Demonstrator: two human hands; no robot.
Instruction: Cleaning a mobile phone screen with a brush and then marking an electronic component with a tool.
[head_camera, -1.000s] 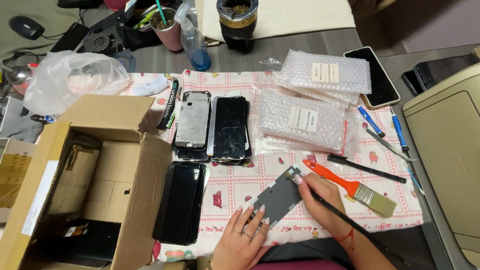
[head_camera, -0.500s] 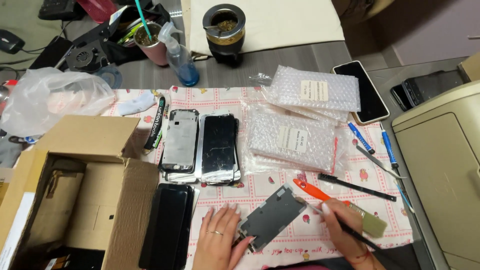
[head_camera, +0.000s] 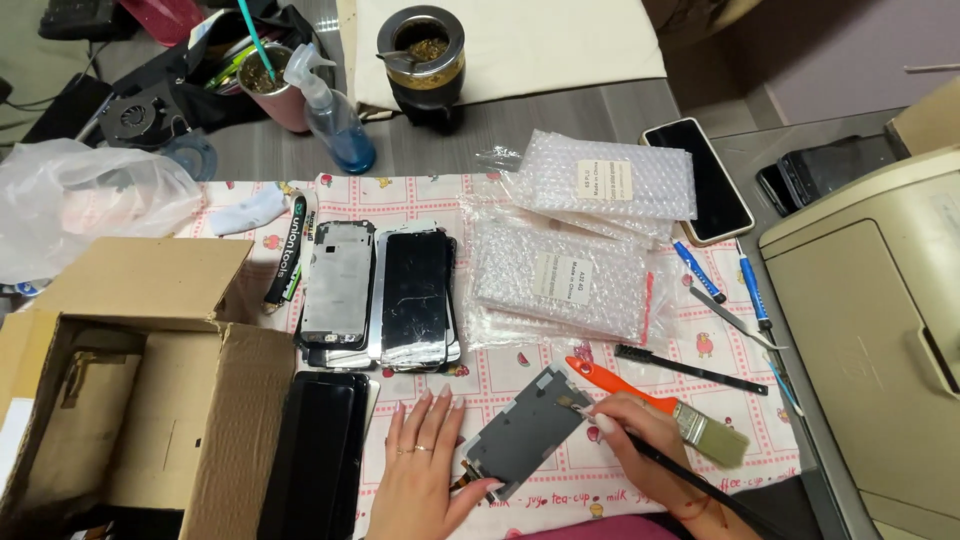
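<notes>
While the head camera looks straight down, one view shows all:
Left hand: left hand lies flat, fingers spread wide on the patterned cloth, thumb touching the near edge of the grey phone panel.
Right hand: right hand is closed around a thin black tool, its tip on the panel's upper right corner.
Panel: tilted, between both hands.
Nearby: orange-handled brush just behind the right hand; black phone screen beside the left hand; open cardboard box farther left.
</notes>
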